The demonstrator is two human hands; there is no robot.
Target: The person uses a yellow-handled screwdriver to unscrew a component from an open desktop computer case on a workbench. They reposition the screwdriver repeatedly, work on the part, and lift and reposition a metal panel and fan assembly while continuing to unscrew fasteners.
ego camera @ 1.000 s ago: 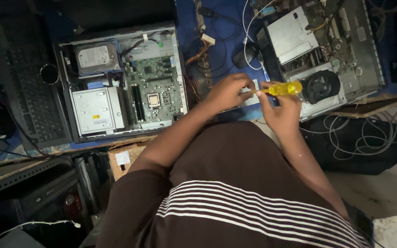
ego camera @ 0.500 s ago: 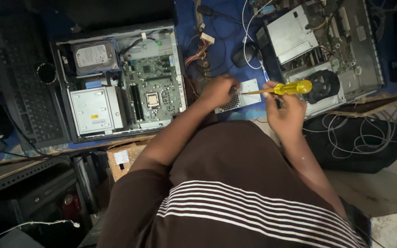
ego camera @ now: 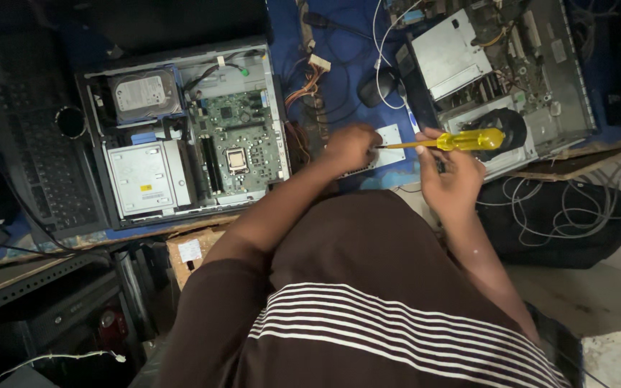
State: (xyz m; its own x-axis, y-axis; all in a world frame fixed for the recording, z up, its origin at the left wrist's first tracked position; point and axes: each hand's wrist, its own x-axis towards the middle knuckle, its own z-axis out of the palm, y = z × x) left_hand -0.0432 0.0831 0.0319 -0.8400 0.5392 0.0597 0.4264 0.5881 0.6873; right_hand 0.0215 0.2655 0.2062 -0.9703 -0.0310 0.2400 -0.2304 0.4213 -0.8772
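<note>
My right hand (ego camera: 448, 172) has its grip closed around the translucent yellow plastic handle of a screwdriver (ego camera: 468, 139), thumb and fingers wrapped under it. The screwdriver sits right of the frame's centre, in the upper half. Its long axis runs nearly level across the picture, tilted slightly so the handle end at the right is a little higher than the tip. The thin metal shaft points toward the left of the frame, at my left hand (ego camera: 350, 146).

My left hand is curled shut, pressing on a small flat silver-grey metal plate (ego camera: 389, 136) that lies on the blue surface (ego camera: 346, 65); how much of the plate my fingers actually pinch I cannot tell, since the knuckles hide it. The tip of the shaft meets the plate just beside those knuckles. So the tool lies above and across my right hand, with its working end at my left.

In the left half of the frame stands an open grey desktop computer case (ego camera: 181, 136), showing a green motherboard (ego camera: 238, 140), a silver hard drive (ego camera: 140, 93) and a pale optical drive (ego camera: 141, 178). A second open case (ego camera: 497, 72) fills the upper right, just behind the screwdriver handle. A black keyboard (ego camera: 37, 165) lies at the far left, and a tangle of white cables on a black bag (ego camera: 562, 215) sits at right.
</note>
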